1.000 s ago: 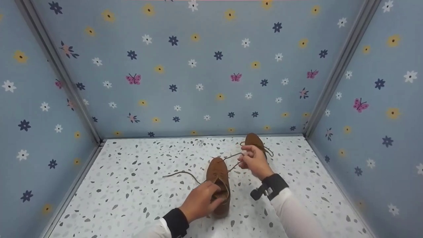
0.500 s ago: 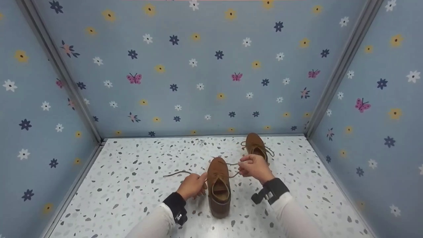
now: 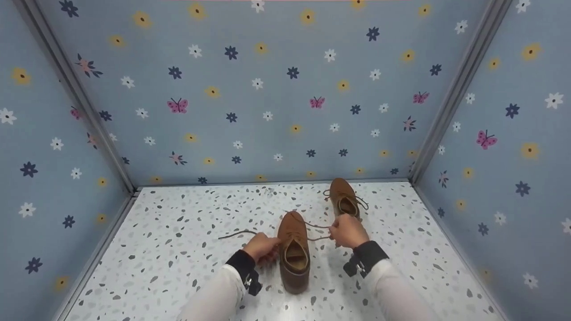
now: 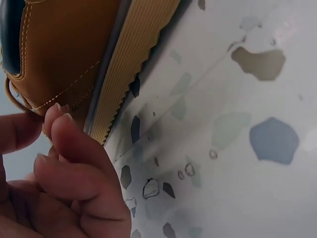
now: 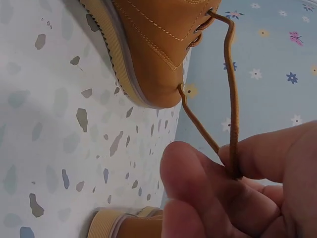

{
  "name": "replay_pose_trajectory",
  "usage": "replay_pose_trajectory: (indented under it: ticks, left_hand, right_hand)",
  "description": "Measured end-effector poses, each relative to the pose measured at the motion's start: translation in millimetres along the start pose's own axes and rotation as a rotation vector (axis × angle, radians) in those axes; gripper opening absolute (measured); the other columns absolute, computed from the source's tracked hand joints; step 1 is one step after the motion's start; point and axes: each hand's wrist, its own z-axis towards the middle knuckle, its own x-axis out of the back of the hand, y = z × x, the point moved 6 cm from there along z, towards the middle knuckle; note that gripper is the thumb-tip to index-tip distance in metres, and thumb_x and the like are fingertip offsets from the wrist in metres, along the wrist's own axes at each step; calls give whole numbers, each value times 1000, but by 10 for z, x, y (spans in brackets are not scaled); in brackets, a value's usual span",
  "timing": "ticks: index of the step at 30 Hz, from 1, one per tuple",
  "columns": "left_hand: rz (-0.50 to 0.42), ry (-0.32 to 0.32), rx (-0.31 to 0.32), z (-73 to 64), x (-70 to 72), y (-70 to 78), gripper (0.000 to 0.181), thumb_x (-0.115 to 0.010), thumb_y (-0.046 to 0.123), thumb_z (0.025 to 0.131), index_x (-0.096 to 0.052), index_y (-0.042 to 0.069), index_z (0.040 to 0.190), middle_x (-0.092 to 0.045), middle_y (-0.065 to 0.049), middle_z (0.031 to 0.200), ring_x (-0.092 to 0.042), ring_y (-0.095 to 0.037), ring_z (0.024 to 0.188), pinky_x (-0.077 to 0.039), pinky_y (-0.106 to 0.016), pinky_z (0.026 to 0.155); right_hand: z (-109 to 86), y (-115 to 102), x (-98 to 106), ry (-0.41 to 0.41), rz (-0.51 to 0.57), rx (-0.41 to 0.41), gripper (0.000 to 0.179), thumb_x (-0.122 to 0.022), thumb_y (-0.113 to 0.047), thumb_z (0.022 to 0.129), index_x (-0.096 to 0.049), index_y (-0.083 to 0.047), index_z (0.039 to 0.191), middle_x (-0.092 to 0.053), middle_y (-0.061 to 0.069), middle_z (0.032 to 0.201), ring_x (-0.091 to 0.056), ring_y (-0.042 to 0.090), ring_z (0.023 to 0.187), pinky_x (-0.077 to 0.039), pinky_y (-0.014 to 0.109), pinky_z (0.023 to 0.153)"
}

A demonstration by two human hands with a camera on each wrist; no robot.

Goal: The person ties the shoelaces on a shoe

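A brown lace-up shoe (image 3: 292,223) stands upright on the table, toe pointing away from me. At its left side my left hand (image 3: 260,246) pinches the shoelace close to the eyelets, as the left wrist view shows; the lace's free end (image 3: 235,233) trails left over the tabletop. To the right of the shoe, my right hand (image 3: 350,230) pinches a drawn-out loop of the lace (image 5: 231,84) between thumb and fingers. Part of that lace runs across to the shoe's toe. Behind the right hand is a second brown shoe (image 3: 340,188) with a tied bow.
The speckled white tabletop (image 3: 178,263) is bounded by blue flower-patterned panels (image 3: 276,98) at the back and both sides. Grey metal posts (image 3: 120,165) stand in the back corners. The second shoe's toe is close to the back panel.
My left hand has left the shoe's opening and come to the lace at its left side. My right hand has moved nearer to me and slightly right, with the lace still in its fingers.
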Motion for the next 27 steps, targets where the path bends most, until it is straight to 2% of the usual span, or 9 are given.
replay_pose_trajectory:
  ticks: [4,8,15,22,27]
  left_hand:
    - [-25,-18,9,27,-7,-38,29,-72,31,90,-74,7,74,-67,-1,61,-58,-13,50,-46,-27,47]
    - [-29,-14,-3,37,-17,-40,29,-71,32,91,-72,9,74,-66,0,61,-58,-12,51,-46,-26,48]
    - [-47,-32,27,-10,-55,-29,31,-63,34,94,-66,11,73,-62,2,58,-54,-10,48,-41,-25,44]
    - [-97,-69,70,-35,-73,-64,26,-59,23,86,-61,12,62,-55,3,52,-46,-10,44,-35,-25,40]
    - [-102,-73,42,-40,-81,-55,27,-57,22,86,-59,14,60,-55,3,51,-46,-10,44,-37,-25,41]
  right_hand:
    - [29,85,-11,-12,96,-72,35,-61,-16,100,-57,-15,65,-75,5,69,-66,16,52,-47,28,50]
    - [61,149,-19,-4,169,-128,39,-62,-23,102,-52,-16,65,-76,5,70,-71,16,58,-50,28,53]
    - [90,146,11,42,191,-118,42,-60,-30,104,-58,-16,65,-74,2,68,-69,17,58,-51,30,56]
    - [67,132,100,101,227,-156,36,-60,-30,103,-65,-12,71,-72,4,67,-66,19,60,-48,31,58]
    - [60,174,107,113,246,-200,34,-59,-30,101,-67,-12,74,-72,3,67,-65,19,60,-47,31,57]
